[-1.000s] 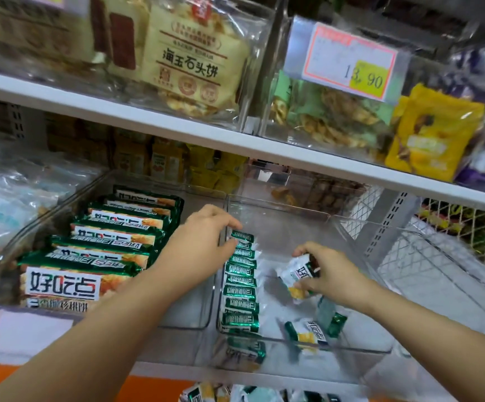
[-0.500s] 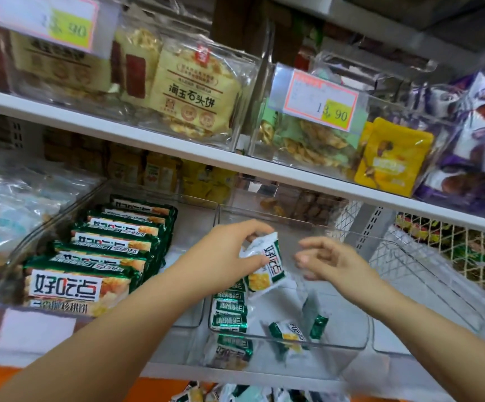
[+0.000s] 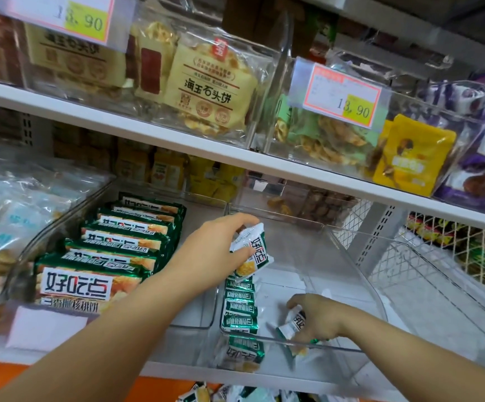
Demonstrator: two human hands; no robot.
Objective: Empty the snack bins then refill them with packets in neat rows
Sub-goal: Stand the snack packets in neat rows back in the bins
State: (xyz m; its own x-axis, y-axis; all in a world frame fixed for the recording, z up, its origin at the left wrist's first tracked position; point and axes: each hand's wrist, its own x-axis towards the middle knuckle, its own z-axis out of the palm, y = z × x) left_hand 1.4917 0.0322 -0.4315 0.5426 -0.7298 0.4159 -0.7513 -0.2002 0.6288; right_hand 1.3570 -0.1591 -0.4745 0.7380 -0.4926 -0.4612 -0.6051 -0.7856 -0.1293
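At the bottom edge, a heap of loose packets [image 3: 203, 395] is cut off by the frame; their number cannot be counted.

Above them, on the lower shelf, stands a clear hard-plastic bin [image 3: 351, 350] with straight glossy walls. Just behind its front wall the right hand [image 3: 321, 317] has its fingers curled round one small packet [image 3: 294, 322], white and green crinkled foil, whose lower end is blurred by the wall.

Along the bin's left wall stands a row of small packets [image 3: 239, 307] on edge, green tops touching. About five show, and the nearest is warped by the plastic.

Over the far end of the row, the left hand [image 3: 215, 250] pinches a second packet [image 3: 253, 252] between thumb and fingers, held tilted in the air above the bin floor. Its top corner is hidden under the fingers.

Just left is another clear bin [image 3: 197, 324] with larger green packets [image 3: 110, 256] in one overlapping row. At least six show, and the farthest are blurred.

To the right, a white wire basket [image 3: 403, 256] is partly cut off.

On the upper shelf [image 3: 177, 142], clear tubs hold bagged biscuits. Two price tags [image 3: 344, 94] read 13.90, and one yellow pouch [image 3: 412, 158] leans at the right. Purple bags beyond it are cropped.
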